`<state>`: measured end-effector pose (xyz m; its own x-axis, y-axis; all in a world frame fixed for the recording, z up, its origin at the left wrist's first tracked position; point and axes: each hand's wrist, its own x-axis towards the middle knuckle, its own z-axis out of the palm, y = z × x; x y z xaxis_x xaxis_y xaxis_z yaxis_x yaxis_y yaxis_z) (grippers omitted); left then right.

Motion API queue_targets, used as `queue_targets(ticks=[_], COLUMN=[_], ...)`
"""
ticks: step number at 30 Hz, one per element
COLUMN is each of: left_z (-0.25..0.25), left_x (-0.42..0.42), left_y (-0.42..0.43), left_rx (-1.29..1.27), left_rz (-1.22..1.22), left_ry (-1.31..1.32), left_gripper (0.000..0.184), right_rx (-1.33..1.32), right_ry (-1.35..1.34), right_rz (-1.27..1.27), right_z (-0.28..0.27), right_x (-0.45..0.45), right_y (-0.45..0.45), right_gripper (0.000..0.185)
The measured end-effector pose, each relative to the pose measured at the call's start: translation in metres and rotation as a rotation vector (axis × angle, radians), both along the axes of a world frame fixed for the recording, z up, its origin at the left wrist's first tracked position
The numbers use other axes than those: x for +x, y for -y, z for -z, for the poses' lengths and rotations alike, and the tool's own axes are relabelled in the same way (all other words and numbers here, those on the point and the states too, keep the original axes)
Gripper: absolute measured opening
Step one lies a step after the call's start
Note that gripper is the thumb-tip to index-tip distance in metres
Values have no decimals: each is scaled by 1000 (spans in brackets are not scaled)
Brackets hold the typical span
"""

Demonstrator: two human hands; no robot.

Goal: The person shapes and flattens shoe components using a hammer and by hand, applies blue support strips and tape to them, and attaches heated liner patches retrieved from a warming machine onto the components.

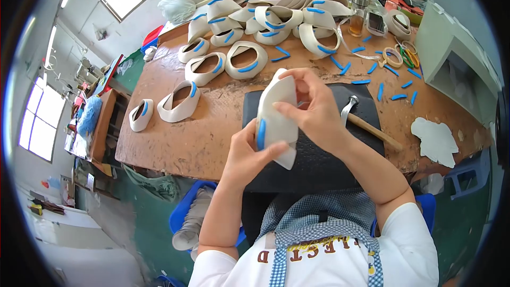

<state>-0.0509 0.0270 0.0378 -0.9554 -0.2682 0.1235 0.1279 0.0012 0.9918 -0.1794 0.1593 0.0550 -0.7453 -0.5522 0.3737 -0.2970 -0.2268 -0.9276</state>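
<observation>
Between my two hands is a cream shoe upper piece (pixel 277 111) with a blue strip (pixel 261 134) on its lower left side. It is held up over a black mat (pixel 329 165). My left hand (pixel 249 151) grips the lower end, thumb across the front. Higher up, my right hand (pixel 311 103) pinches the right edge between thumb and fingers. A hammer (pixel 372 130) with a wooden handle rests on the mat, just right of my right hand.
Several finished-looking cream loops (pixel 246 59) with blue strips cover the table's far left and middle. Loose blue strips (pixel 380 91), scissors (pixel 392 57), a bottle of amber liquid (pixel 357 18) and a white scrap (pixel 434 141) lie right. A grey box (pixel 451 48) stands at the right edge.
</observation>
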Motion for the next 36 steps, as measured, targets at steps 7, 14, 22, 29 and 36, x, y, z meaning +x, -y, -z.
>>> queue_targets(ticks=[7,14,22,29,36], left_z=[2,12,17,-33,-49], left_x=[1,1,8,13,-5], left_y=[-1,0,3,31,3], left_rx=[60,34,-134,-1017,-1637], left_rz=[-120,-111,-38,220,-90], left_ry=[59,16,27,86,-329], left_gripper=[40,47,53,44,36], right_rx=[34,163,-58,196,307], right_ry=[-61,-134,498,254,-544], right_rz=[-52,-9,-250,186,-180], right_z=[-10,-1,22,52,23], right_x=[-21,-20,-23,-35,5], right_y=[2,5,-8,-29,-20], right_gripper=[41,42,63,64,75])
